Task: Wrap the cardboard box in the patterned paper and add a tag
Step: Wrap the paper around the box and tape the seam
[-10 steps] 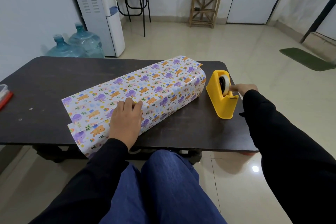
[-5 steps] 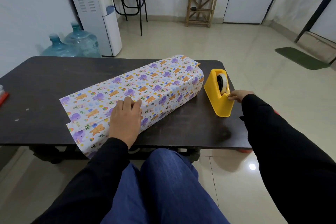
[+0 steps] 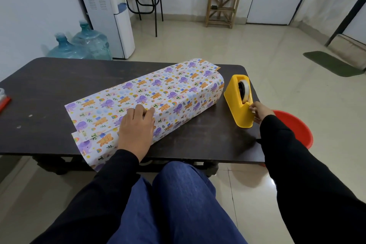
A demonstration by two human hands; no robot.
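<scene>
Left hand point(image 3: 136, 132) lies flat on the paper point(image 3: 178, 89), fingers point(image 3: 139, 110) straight, pressing the overlapped seam down towards the near-left end. We see no shift in it over the last second. The box is wholly hidden under the paper, which lies diagonally across the table point(image 3: 49, 85). Both ends of the paper are open and unfolded, and the near flap hangs over the table edge. The change is on the other side. The right hand point(image 3: 260, 112) was up beside the tape point(image 3: 244, 88) a second ago and is now at the near end of the dispenser point(image 3: 236, 105), by the cutter. Its fingers point(image 3: 252, 108) are curled there and pinch what we take to be the free end of the tape, though the strip itself is too small for us to trace. The dispenser stands just beside the far-right end of the paper, and we cannot tell whether they touch. Reading: a strip is being drawn off to fix the seam. Progress, as we judge it, is early to middle. The seam is not yet taped, both ends are still to fold, and no tag is in view. Risk: the seam may spring open if the left hand lifts before the strip is on.
</scene>
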